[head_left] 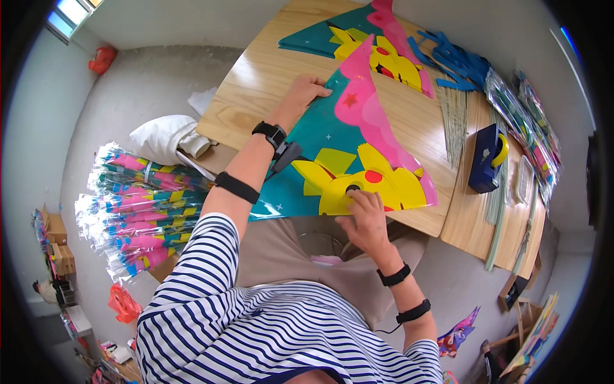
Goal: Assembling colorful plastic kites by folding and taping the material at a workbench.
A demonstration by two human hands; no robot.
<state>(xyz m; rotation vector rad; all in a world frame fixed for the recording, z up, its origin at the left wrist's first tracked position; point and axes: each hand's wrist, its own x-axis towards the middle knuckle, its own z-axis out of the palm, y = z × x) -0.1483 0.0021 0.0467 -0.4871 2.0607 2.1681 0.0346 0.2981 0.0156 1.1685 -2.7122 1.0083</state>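
Note:
A folded triangular kite sail (332,137) of thin glossy sheet lies in front of me, partly over the table's near edge. It is teal and pink with a yellow cartoon animal printed along its wide near end. My left hand (306,95) grips its upper left edge, the thumb near the rim. At the near edge, the bent fingers of my right hand (369,221) close on the sail over the yellow print. What lies under those fingertips is hidden. Farther back, a stack of matching kite sails (348,41) rests on the wooden table (246,83).
Right of the sail are thin rods (454,128), blue strips (457,57), a dark blue tape dispenser (484,160) and several wrapped kites (521,121). Bundles of packed kites (144,211) stand to my left by a white bag (163,137). A red plastic bag (125,304) is on the floor.

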